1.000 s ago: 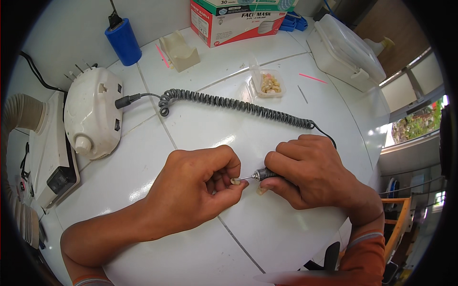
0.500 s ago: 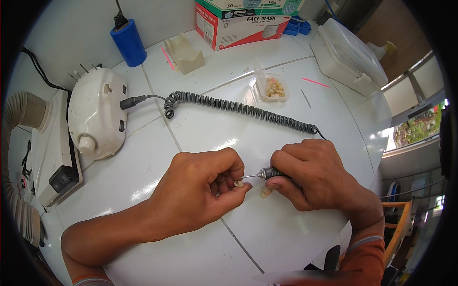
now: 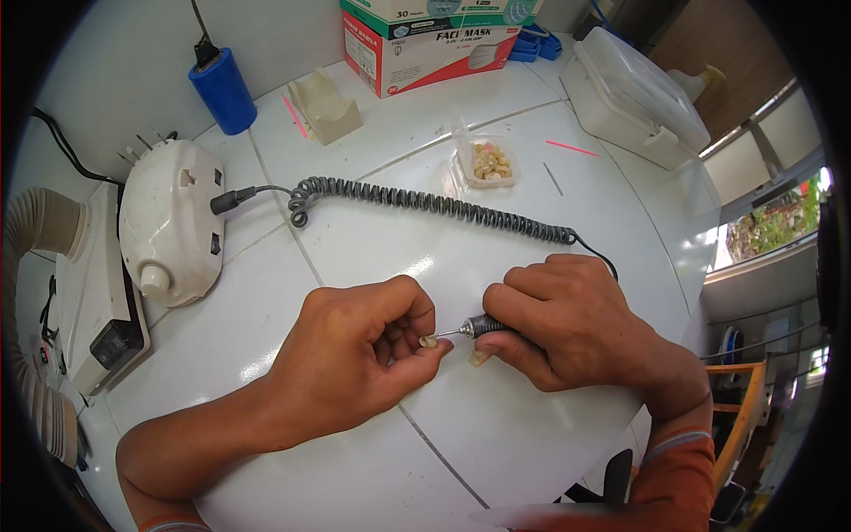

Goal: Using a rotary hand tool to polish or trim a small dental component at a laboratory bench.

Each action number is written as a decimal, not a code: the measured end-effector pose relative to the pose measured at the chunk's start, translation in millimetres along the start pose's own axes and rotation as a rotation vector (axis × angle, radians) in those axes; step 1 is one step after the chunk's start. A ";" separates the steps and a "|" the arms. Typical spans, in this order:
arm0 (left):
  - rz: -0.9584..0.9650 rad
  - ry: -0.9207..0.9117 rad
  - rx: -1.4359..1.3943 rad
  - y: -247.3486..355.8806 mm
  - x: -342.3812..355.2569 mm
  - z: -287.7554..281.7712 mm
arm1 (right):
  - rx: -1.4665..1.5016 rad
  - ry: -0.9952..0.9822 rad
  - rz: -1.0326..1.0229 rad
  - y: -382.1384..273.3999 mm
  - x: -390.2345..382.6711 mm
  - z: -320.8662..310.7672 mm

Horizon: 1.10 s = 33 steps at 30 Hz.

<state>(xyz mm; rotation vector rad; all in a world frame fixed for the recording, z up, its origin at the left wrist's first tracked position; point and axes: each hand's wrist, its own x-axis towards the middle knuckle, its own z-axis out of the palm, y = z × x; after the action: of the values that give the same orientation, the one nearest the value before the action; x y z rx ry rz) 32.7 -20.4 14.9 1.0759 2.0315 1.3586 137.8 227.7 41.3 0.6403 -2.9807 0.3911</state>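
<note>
Between the thumb and fingers of my left hand (image 3: 363, 346), a small cream-coloured dental crown (image 3: 428, 341) is pinched, partly hidden by the fingertips. My right hand (image 3: 572, 328) is closed round the dark grip of a rotary handpiece (image 3: 483, 325). Its thin metal bit points left and reaches the crown. Both hands are close together, low over the white tabletop (image 3: 355, 470). A pale yellowish shape (image 3: 480, 357) shows beside my right thumb; what it is I cannot make out. From the handpiece, a coiled black cord (image 3: 425, 202) runs left to a white control box (image 3: 173, 222).
Beyond the cord stands a small clear container (image 3: 490, 164) of tooth-coloured pieces. Near it lie a thin grey rod (image 3: 553, 178) and a pink stick (image 3: 573, 148). Farther back are a beige block (image 3: 330, 111), mask boxes (image 3: 434, 58), a blue cylinder (image 3: 223, 91) and a lidded white case (image 3: 634, 102).
The crown has tilted slightly in my left fingers, and the bit now meets it more directly. The whole view has shifted a little; both hands keep their grip.
</note>
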 end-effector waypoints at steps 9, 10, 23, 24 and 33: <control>0.002 -0.006 0.000 -0.5 -0.3 0.0 | 0.012 -0.023 -0.010 0.4 -0.5 -1.2; 0.003 -0.007 0.000 -0.7 -0.1 0.0 | 0.017 -0.018 -0.008 0.6 -0.3 -0.8; 0.182 0.141 0.233 -5.7 -3.2 6.2 | 0.139 0.044 0.252 10.0 -5.9 -13.6; 0.240 0.169 0.308 -8.5 -3.3 6.7 | 0.156 0.055 0.279 10.9 -5.3 -13.0; 0.150 0.144 0.271 -9.7 -3.2 6.2 | 0.148 0.037 0.332 9.1 -2.4 -17.1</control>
<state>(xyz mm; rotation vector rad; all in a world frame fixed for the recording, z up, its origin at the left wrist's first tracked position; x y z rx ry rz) 35.8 -21.6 3.4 1.3022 2.3326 1.2897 136.5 241.2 55.4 0.1401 -3.0419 0.6398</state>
